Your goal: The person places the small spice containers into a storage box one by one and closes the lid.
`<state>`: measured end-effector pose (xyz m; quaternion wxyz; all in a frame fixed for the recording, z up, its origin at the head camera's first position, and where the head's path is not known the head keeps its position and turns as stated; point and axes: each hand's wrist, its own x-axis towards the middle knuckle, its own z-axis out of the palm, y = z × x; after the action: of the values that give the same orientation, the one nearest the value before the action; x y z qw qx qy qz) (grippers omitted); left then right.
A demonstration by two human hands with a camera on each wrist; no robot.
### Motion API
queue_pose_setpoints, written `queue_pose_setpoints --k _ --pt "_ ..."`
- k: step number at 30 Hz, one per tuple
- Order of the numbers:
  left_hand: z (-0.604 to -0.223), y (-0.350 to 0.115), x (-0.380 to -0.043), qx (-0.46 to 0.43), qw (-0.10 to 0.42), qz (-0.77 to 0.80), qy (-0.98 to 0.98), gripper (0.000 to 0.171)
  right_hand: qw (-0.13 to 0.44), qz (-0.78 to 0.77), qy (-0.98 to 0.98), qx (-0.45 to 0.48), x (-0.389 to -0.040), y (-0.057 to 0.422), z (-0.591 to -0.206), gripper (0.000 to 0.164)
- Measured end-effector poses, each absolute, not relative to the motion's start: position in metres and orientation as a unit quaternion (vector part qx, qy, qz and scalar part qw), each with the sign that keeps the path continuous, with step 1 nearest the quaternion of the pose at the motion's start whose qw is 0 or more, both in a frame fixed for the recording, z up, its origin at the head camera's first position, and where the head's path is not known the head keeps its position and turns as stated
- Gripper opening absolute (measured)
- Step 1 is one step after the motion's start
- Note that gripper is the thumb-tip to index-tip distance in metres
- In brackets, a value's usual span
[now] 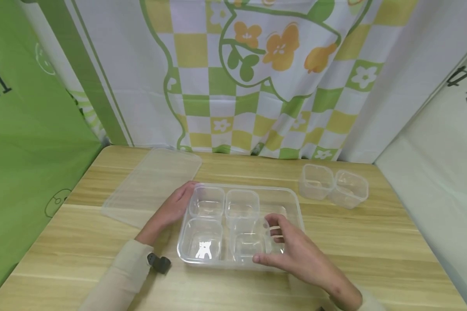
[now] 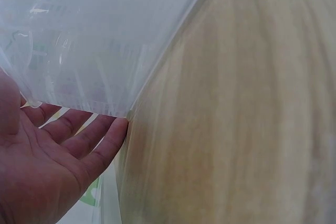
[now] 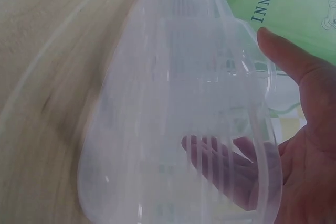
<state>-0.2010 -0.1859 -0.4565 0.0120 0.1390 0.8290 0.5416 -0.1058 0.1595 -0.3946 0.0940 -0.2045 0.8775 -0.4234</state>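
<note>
A clear rectangular plastic box lies in front of me with several small square tubs inside. My left hand is at its far left corner, and in the left wrist view the extended fingers touch the box's edge. My right hand holds a small clear tub in the front middle of the box, thumb at the near rim and fingers at the far right corner. This tub rises above the box rim in the right wrist view, where the other fingers show through the plastic.
Two more small tubs stand side by side at the back right of the wooden table. A flat translucent lid lies at the left, partly behind my left forearm. A patterned curtain hangs along the back.
</note>
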Motion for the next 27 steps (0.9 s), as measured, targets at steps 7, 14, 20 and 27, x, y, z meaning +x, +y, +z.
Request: queue_pose_setpoints --k 7,14,20,27 --pt "-0.4566 -0.1869 -0.2012 0.143 0.012 0.55 0.823 0.043 0.099 -0.424 0.874 -0.218 -0.1073 0.1571 -0.3994 0.087" --pt "-0.4578 -0.1877 -0.203 0.146 0.012 0.549 0.823 0.042 0.099 -0.415 0.877 -0.22 -0.1067 0.1544 -0.4011 0.09" --pt "-0.4569 -0.1872 -0.2028 0.143 0.014 0.541 0.828 0.044 0.113 -0.415 0.877 -0.214 -0.1061 0.1539 -0.4016 0.089" --pt "-0.4583 -0.187 -0.202 0.143 0.012 0.547 0.825 0.043 0.117 -0.415 0.876 -0.218 -0.1059 0.1545 -0.4027 0.087"
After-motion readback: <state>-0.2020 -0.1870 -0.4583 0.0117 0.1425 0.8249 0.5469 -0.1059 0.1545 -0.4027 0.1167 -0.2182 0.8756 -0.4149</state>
